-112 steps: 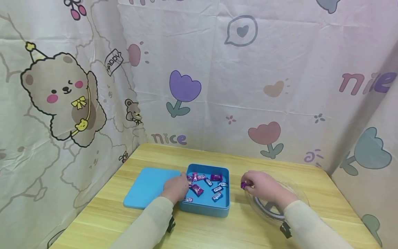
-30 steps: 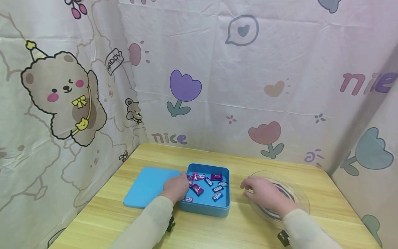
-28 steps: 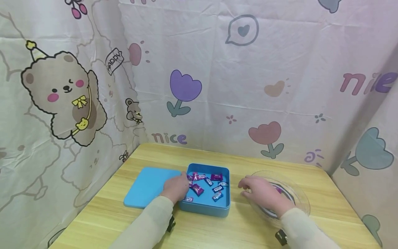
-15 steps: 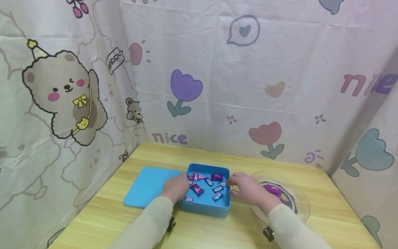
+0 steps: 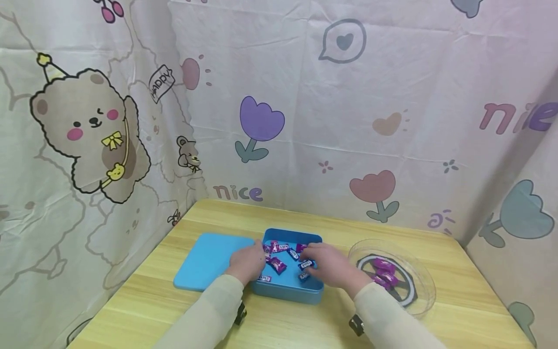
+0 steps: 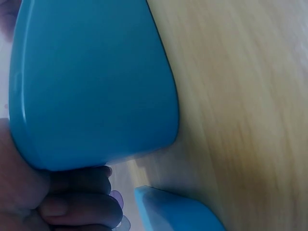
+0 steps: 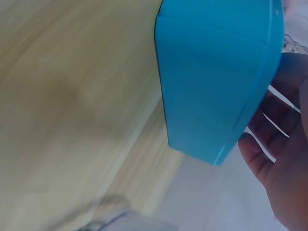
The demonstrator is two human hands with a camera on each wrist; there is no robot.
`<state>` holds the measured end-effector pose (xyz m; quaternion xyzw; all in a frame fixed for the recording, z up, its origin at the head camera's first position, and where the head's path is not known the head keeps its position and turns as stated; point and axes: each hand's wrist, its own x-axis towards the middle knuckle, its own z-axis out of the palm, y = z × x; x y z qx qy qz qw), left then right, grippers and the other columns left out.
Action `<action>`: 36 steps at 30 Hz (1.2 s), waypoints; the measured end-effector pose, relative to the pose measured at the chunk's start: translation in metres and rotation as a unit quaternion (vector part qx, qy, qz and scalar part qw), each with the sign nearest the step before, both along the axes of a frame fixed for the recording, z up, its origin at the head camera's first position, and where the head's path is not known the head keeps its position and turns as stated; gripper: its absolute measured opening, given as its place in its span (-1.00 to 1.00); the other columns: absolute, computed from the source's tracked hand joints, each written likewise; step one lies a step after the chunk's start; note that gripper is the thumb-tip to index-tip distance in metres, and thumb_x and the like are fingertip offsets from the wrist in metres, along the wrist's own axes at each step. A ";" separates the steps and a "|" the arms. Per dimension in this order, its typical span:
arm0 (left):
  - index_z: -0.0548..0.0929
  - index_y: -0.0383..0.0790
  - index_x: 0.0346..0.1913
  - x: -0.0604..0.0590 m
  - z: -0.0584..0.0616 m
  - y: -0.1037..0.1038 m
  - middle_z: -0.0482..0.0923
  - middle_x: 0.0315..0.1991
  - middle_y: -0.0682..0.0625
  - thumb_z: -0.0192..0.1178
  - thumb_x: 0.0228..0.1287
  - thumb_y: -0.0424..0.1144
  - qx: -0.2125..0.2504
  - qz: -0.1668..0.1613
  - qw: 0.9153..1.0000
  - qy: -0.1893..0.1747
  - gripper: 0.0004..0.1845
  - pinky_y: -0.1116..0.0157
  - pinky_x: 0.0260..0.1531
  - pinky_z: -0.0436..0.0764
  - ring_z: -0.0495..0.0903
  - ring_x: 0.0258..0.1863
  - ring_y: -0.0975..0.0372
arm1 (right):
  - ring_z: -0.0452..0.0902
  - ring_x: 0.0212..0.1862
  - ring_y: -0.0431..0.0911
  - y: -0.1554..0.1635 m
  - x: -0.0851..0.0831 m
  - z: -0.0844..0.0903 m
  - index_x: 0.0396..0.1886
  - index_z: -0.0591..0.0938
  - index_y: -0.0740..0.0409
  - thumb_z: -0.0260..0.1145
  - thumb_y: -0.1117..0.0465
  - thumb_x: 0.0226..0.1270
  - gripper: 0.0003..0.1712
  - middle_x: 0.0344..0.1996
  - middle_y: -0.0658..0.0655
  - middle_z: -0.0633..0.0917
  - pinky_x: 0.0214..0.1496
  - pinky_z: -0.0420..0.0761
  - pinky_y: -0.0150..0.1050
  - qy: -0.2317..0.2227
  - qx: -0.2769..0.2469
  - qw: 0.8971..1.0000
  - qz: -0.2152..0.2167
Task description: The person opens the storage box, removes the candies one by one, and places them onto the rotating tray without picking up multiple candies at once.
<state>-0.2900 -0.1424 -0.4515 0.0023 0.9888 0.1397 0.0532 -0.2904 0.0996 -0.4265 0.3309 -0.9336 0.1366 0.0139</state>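
A blue plastic box [image 5: 287,295] holds several wrapped candies, some purple [image 5: 278,265] and some dark blue [image 5: 306,264]. My left hand [image 5: 246,261] grips the left wall of the box; the left wrist view has its curled fingers [image 6: 82,209] against the outside near a corner. Over the right rim reaches my right hand [image 5: 329,264], fingertips above the blue candies and covering part of them. Its fingers look loosely spread in the right wrist view, and I see nothing held. To the right, a clear round container [image 5: 429,291] has several purple candies [image 5: 384,265] in it.
A flat light-blue lid [image 5: 205,261] lies on the wooden table [image 5: 296,329] left of the box, partly behind my left hand. A printed curtain [image 5: 305,121] hangs behind the table and along both sides.
My right hand, which pinched a purple candy by the round container, has let it go and moved left over the blue box. Purple candies now show in the container. The left hand stays put.
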 end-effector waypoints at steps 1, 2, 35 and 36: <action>0.27 -0.42 0.48 0.000 0.000 0.000 0.57 0.18 -0.29 0.09 0.52 -0.22 -0.003 -0.002 1.000 0.001 -0.41 -0.10 -0.06 0.65 0.58 -0.19 0.03 | 0.61 -0.02 -0.13 -0.003 -0.001 0.000 0.01 0.74 -0.11 0.47 0.08 0.32 -0.72 -0.08 -0.07 0.69 0.06 0.65 -0.12 -0.001 0.006 1.000 0.002; 0.27 -0.42 0.48 0.000 -0.001 0.000 0.58 0.16 -0.29 0.09 0.52 -0.22 -0.006 -0.004 1.000 0.002 -0.41 -0.08 -0.09 0.66 0.57 -0.21 0.04 | 0.61 -0.01 -0.13 -0.006 -0.001 0.001 0.02 0.74 -0.11 0.47 0.08 0.32 -0.71 -0.07 -0.08 0.69 0.07 0.65 -0.11 -0.001 0.011 1.000 0.006; 0.30 -0.43 0.45 -0.001 -0.002 -0.001 0.62 -0.28 -0.20 0.16 0.48 -0.22 -0.039 -0.019 0.999 0.011 -0.40 0.08 -0.47 0.65 0.50 -0.44 0.09 | 0.58 0.20 -0.10 -0.068 -0.011 -0.018 0.30 0.64 -0.21 0.41 0.10 0.39 -0.51 0.12 -0.12 0.69 0.26 0.54 -0.04 -0.053 0.113 0.991 0.044; 0.30 -0.43 0.45 -0.001 -0.001 -0.001 0.63 -0.27 -0.20 0.15 0.48 -0.22 -0.036 -0.016 0.999 0.010 -0.40 0.08 -0.46 0.66 0.50 -0.43 0.09 | 0.59 0.17 -0.11 -0.068 -0.011 -0.017 0.27 0.66 -0.20 0.41 0.10 0.39 -0.53 0.09 -0.12 0.70 0.25 0.55 -0.05 -0.053 0.113 0.991 0.042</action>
